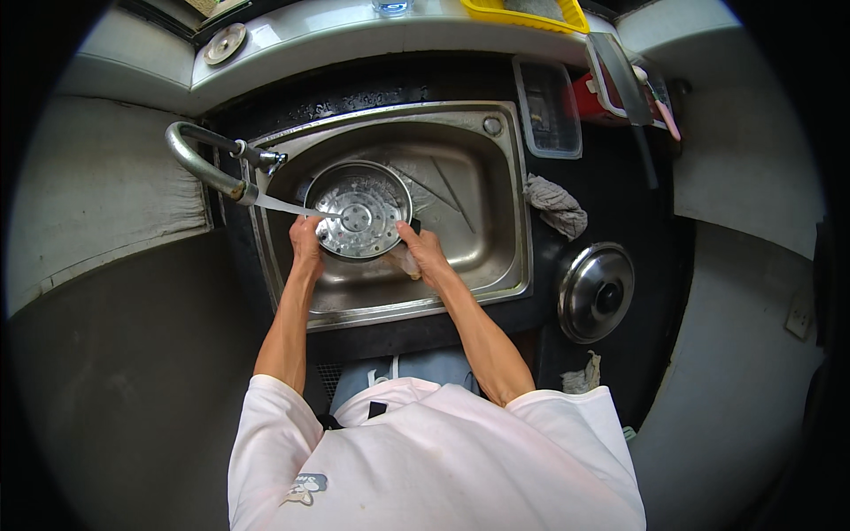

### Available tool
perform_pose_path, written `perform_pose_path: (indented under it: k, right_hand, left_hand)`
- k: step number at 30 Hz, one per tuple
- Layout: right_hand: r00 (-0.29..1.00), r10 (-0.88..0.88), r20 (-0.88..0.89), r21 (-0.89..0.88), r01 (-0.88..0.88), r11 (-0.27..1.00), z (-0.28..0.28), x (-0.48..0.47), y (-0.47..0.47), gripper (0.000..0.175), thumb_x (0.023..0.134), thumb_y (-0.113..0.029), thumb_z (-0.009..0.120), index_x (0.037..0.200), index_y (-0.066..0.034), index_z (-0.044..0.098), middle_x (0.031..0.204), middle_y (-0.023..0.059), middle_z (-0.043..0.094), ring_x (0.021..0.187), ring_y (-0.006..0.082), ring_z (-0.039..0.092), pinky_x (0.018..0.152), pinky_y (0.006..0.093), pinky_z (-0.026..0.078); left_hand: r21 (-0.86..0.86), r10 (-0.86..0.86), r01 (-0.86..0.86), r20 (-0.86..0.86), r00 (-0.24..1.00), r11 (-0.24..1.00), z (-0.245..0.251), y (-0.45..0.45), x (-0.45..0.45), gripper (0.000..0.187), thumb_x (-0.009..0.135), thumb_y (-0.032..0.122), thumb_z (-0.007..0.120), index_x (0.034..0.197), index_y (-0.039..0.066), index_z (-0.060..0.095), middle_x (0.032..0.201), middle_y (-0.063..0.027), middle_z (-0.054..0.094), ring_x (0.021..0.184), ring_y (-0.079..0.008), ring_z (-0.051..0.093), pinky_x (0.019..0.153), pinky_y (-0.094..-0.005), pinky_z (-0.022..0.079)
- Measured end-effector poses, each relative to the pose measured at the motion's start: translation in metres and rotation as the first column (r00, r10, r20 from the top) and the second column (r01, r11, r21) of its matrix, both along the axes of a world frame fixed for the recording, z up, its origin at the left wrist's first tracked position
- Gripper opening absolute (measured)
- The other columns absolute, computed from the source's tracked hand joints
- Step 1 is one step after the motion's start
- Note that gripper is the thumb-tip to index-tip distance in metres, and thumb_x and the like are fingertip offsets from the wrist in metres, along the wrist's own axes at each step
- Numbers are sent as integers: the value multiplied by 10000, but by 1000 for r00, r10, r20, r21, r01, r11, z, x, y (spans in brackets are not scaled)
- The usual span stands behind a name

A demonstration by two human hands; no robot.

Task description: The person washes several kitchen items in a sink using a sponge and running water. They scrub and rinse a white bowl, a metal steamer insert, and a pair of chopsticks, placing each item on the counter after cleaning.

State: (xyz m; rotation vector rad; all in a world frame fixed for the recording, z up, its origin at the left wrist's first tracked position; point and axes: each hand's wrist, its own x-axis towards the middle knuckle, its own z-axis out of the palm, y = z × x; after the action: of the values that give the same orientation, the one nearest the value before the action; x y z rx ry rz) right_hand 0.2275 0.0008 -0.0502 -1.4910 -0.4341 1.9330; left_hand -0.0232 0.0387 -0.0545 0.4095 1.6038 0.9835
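Both my hands hold a round metal steamer pan (372,192) with a perforated bottom, over the left half of the stainless steel sink (491,259). My left hand (307,247) grips its near left rim. My right hand (426,253) grips the near right rim, thumb on the edge, beside a black handle (416,226). Water (289,204) runs from the curved faucet (199,166) into the pan. Under my right hand lies a pale, partly hidden thing (404,260); I cannot tell what it is. Two thin sticks (455,194) lie on the sink bottom.
Right of the sink are a clear plastic container (550,119), a crumpled grey cloth (556,206) and a metal lid (596,292). A cleaver (621,79) leans at a red holder (591,99). A yellow tray (531,20) stands on the back ledge (319,46).
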Motion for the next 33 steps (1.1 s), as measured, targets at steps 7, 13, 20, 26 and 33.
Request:
perform_pose_path:
  k: [7, 13, 20, 26, 33]
  right_hand:
    - [757, 168, 631, 615, -620, 486, 29, -40, -12, 468, 949, -311, 695, 1286, 5, 622, 1223, 221, 635, 1172, 373, 550, 1032, 451, 428]
    - [926, -45, 375, 533, -175, 828, 19, -87, -1, 347, 1060, -285, 542, 860, -2, 532, 692, 87, 448, 657, 181, 475, 606, 367, 405]
    - [725, -560, -401, -124, 562, 818, 4, -54, 42, 345, 1106, -318, 414, 1130, -25, 594, 1013, 126, 682, 875, 254, 697, 817, 431, 617]
    - [590, -676, -441, -379, 561, 736, -15, -46, 73, 324, 1103, -284, 419, 1230, -21, 559, 1200, 159, 673, 1114, 317, 655, 1034, 553, 500]
    - [688, -240, -685, -124, 214, 969, 5, -106, 55, 566, 1037, -571, 480, 1163, -42, 637, 1099, 81, 697, 977, 233, 657, 889, 382, 517]
  left_hand:
    - [-166, -307, 262, -376, 874, 951, 30, 30, 6, 716, 779, 343, 760, 1287, -130, 587, 1089, -137, 680, 981, -194, 608, 883, -322, 464]
    - [-151, -391, 391, -640, 661, 908, 33, 67, 35, 950, 817, 643, 661, 1409, -86, 519, 1381, -318, 574, 1313, -433, 543, 1109, -438, 401]
    - [189, -513, 698, -553, 657, 691, 14, 30, 50, 624, 1074, 433, 398, 1509, -13, 429, 1585, -247, 373, 1499, -390, 300, 1224, -427, 229]
    - [137, -447, 796, -766, 463, 590, 37, -48, 32, 798, 882, 275, 730, 1533, 23, 343, 1476, -248, 471, 1357, -396, 473, 1132, -430, 389]
    - [207, -217, 439, -643, 734, 874, 54, -39, 27, 699, 747, 136, 736, 1373, -17, 468, 1180, -200, 628, 1051, -348, 640, 949, -397, 501]
